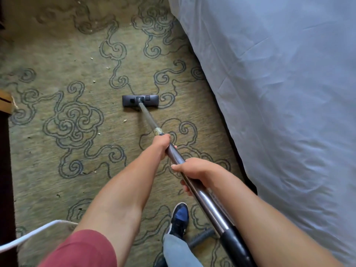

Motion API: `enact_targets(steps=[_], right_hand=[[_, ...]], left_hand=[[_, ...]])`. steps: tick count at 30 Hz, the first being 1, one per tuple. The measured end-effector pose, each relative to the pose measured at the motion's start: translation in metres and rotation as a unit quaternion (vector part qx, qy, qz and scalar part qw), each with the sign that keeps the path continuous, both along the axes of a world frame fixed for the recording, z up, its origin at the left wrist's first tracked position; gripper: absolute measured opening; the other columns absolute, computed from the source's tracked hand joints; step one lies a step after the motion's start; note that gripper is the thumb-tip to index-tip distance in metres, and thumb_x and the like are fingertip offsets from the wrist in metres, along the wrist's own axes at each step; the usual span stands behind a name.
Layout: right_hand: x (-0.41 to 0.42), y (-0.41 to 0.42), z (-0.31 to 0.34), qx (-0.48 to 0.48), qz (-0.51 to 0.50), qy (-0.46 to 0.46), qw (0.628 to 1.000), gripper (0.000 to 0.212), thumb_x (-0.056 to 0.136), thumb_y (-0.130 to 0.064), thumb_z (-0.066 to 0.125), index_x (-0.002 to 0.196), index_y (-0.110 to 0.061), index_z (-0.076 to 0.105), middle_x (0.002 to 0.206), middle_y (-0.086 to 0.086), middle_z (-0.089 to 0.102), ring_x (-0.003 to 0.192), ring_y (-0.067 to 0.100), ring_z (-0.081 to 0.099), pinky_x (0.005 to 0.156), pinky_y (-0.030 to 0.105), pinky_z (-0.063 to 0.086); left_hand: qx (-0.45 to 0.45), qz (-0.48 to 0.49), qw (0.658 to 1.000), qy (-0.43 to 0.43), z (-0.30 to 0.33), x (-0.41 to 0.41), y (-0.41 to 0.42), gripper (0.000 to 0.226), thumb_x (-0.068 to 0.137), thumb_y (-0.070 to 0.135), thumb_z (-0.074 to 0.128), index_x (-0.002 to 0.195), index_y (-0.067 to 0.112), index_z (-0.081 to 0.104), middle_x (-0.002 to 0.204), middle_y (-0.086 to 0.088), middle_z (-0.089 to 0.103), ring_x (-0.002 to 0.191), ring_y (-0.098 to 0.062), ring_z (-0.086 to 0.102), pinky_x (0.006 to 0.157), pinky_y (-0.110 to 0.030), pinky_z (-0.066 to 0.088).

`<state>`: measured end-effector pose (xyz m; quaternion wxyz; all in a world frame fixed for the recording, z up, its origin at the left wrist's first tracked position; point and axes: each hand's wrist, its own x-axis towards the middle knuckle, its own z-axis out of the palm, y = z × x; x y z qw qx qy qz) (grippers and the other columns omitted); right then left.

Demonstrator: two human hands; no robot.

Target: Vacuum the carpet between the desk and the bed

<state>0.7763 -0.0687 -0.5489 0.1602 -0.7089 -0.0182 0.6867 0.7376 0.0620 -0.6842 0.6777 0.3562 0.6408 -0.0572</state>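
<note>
Right hand [194, 170] wraps the vacuum wand [192, 182]; extended left hand [160, 145] grips it further down, floor head [140, 101] flat on carpet [57, 160]

The only view is from the head, looking steeply down and forward at the carpet [57, 160], with the bed [279, 93] close at the right.

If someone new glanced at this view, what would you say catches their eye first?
Both hands grip the vacuum wand running up the middle: the left hand further along it, the right hand nearer the body. The black floor head sits flat on the swirl-patterned carpet, with pale crumbs scattered to its left. The bed fills the right side.
</note>
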Motion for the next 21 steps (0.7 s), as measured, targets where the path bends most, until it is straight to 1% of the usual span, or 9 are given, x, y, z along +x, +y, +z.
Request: enact_targets(steps=[2, 5, 7, 9, 10, 13, 16, 18, 21], right_hand=[[0.020, 0.028, 0.002, 0.003, 0.002, -0.003, 1.000, 0.034, 0.104, -0.035, 0.058, 0.122, -0.008, 0.047, 0.070, 0.010, 0.055, 0.045, 0.017, 0.056, 0.045, 0.030, 0.054], [0.034, 0.060, 0.005, 0.007, 0.009, -0.002, 1.000, 0.030, 0.105, -0.035, 0.057, 0.117, -0.010, 0.047, 0.069, 0.010, 0.054, 0.045, 0.017, 0.056, 0.044, 0.028, 0.052], [0.044, 0.076, 0.004, -0.005, 0.009, 0.006, 1.000, 0.029, 0.105, -0.036, 0.057, 0.114, -0.011, 0.047, 0.069, 0.010, 0.055, 0.047, 0.018, 0.057, 0.046, 0.029, 0.052], [0.056, 0.091, 0.002, -0.015, 0.016, 0.003, 1.000, 0.032, 0.103, -0.038, 0.059, 0.114, -0.010, 0.048, 0.068, 0.011, 0.058, 0.051, 0.022, 0.059, 0.051, 0.033, 0.055], [0.062, 0.102, 0.000, -0.021, 0.021, -0.004, 1.000, 0.034, 0.103, -0.039, 0.059, 0.115, -0.009, 0.048, 0.065, 0.011, 0.059, 0.052, 0.023, 0.059, 0.054, 0.035, 0.056], [0.078, 0.128, -0.005, -0.025, 0.012, -0.011, 1.000, 0.038, 0.102, -0.040, 0.061, 0.116, -0.007, 0.050, 0.066, 0.012, 0.060, 0.048, 0.024, 0.059, 0.057, 0.038, 0.056], [0.091, 0.161, -0.011, -0.019, 0.002, -0.012, 1.000, 0.033, 0.101, -0.038, 0.061, 0.110, -0.008, 0.051, 0.072, 0.014, 0.060, 0.046, 0.023, 0.059, 0.060, 0.042, 0.057], [0.102, 0.189, -0.016, -0.013, 0.000, -0.019, 1.000, 0.036, 0.101, -0.038, 0.062, 0.114, -0.007, 0.050, 0.074, 0.015, 0.061, 0.048, 0.024, 0.060, 0.063, 0.045, 0.058], [0.124, 0.229, -0.023, -0.015, 0.009, -0.027, 0.999, 0.039, 0.101, -0.038, 0.062, 0.119, -0.006, 0.049, 0.076, 0.015, 0.061, 0.048, 0.023, 0.060, 0.054, 0.039, 0.057]], left_hand=[[-0.004, 0.003, 1.000, 0.000, 0.005, 0.020, 0.028, 0.021, 0.101, 0.019, 0.051, 0.116, 0.005, 0.046, 0.082, -0.014, 0.058, 0.060, -0.024, 0.061, 0.054, -0.035, 0.052], [0.001, 0.002, 1.000, 0.008, 0.006, 0.035, 0.057, 0.019, 0.102, 0.019, 0.051, 0.113, 0.004, 0.047, 0.078, -0.013, 0.058, 0.060, -0.025, 0.060, 0.054, -0.035, 0.053], [-0.007, 0.000, 1.000, 0.013, 0.005, 0.045, 0.073, 0.020, 0.101, 0.019, 0.050, 0.114, 0.003, 0.048, 0.075, -0.014, 0.058, 0.056, -0.024, 0.059, 0.046, -0.030, 0.052], [-0.010, 0.000, 1.000, 0.012, 0.005, 0.057, 0.088, 0.023, 0.101, 0.018, 0.048, 0.119, 0.003, 0.047, 0.075, -0.015, 0.058, 0.048, -0.023, 0.060, 0.034, -0.025, 0.048], [-0.005, 0.005, 1.000, 0.015, 0.005, 0.063, 0.098, 0.026, 0.101, 0.018, 0.047, 0.122, 0.002, 0.046, 0.076, -0.016, 0.058, 0.045, -0.023, 0.060, 0.032, -0.025, 0.046], [0.002, 0.003, 1.000, 0.024, 0.002, 0.079, 0.125, 0.031, 0.101, 0.018, 0.046, 0.127, 0.000, 0.046, 0.078, -0.017, 0.059, 0.044, -0.023, 0.060, 0.035, -0.026, 0.047], [0.014, 0.006, 1.000, 0.021, -0.001, 0.095, 0.160, 0.023, 0.102, 0.016, 0.046, 0.122, 0.003, 0.047, 0.085, -0.017, 0.058, 0.049, -0.025, 0.058, 0.029, -0.023, 0.044], [0.017, 0.003, 1.000, 0.025, -0.004, 0.107, 0.188, 0.024, 0.102, 0.016, 0.046, 0.122, 0.003, 0.048, 0.089, -0.018, 0.058, 0.052, -0.026, 0.057, 0.028, -0.023, 0.043], [0.011, 0.009, 1.000, 0.021, -0.016, 0.129, 0.231, 0.026, 0.101, 0.017, 0.048, 0.122, 0.000, 0.048, 0.082, -0.017, 0.058, 0.052, -0.028, 0.058, 0.037, -0.029, 0.048]])
